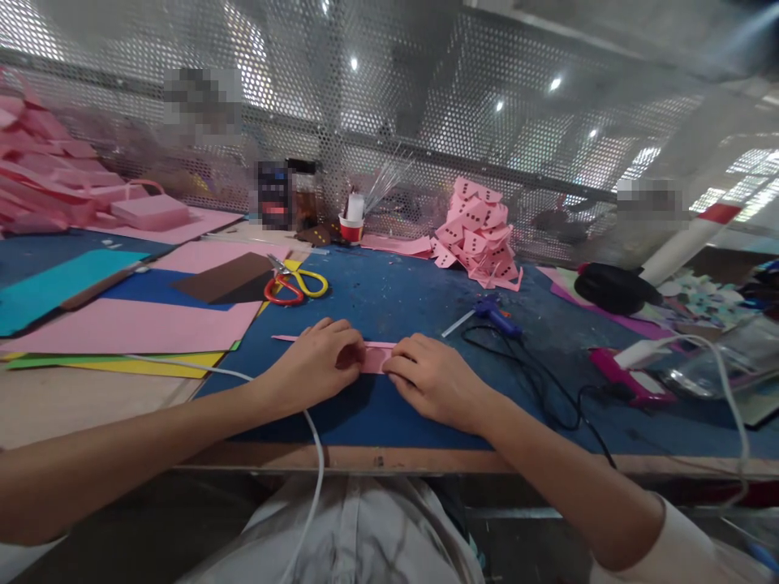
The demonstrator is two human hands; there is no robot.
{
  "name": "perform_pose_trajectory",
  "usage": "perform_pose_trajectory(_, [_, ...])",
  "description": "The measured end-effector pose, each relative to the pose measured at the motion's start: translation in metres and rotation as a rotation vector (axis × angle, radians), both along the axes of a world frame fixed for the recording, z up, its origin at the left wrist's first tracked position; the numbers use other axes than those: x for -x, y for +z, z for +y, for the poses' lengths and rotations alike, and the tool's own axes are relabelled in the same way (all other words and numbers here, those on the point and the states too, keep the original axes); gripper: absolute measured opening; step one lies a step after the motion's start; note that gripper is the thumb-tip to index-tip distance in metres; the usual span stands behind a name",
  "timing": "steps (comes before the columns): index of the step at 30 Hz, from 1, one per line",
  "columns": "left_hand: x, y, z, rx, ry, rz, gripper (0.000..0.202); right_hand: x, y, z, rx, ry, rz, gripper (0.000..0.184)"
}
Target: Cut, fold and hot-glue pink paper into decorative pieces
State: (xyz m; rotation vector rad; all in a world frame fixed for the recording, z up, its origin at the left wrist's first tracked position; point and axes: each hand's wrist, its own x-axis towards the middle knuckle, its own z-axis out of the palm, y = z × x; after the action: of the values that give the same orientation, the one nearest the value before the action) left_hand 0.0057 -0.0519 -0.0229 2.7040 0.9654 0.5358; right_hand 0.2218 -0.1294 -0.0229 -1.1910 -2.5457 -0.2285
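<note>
A small folded pink paper piece (374, 360) lies low over the blue tabletop, between my two hands. My left hand (320, 363) is curled, its thumb and fingertips pinching the left end of the paper. At the other end, the bent fingers of my right hand (431, 380) are closed on the paper and cover its edge. A thin pink point of paper sticks out beyond my left hand. Scissors (296, 285) with red and yellow handles rest on coloured sheets up and left. To the right, a blue glue gun (500, 316) lies with a glue stick in it.
Pink, blue and brown sheets (139, 324) are layered at left. Behind stand a red-and-white cup (351, 227) and a heap of dotted pink paper pieces (478, 235). A white cable (316, 454) passes under my left wrist. A magenta power strip (633, 380) sits at right.
</note>
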Motion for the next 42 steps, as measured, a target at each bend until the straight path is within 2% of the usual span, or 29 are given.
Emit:
perform_pose_trajectory(6, [0.004,0.000,0.002,0.021,-0.035,-0.016,0.011,0.001,0.001,0.000,0.005,-0.002,0.003,0.018])
perform_pose_trajectory(13, [0.001,0.000,0.001,0.017,-0.005,-0.019,0.009,0.002,0.001,0.000,0.007,-0.001,0.003,0.018])
perform_pose_trajectory(26, [0.008,0.005,0.005,0.127,-0.074,-0.048,0.015,0.001,0.003,-0.001,0.029,-0.004,0.016,0.019])
perform_pose_trajectory(42, [0.024,0.011,0.010,0.279,-0.183,-0.067,0.037,0.001,0.003,-0.001,0.034,0.001,0.036,0.020])
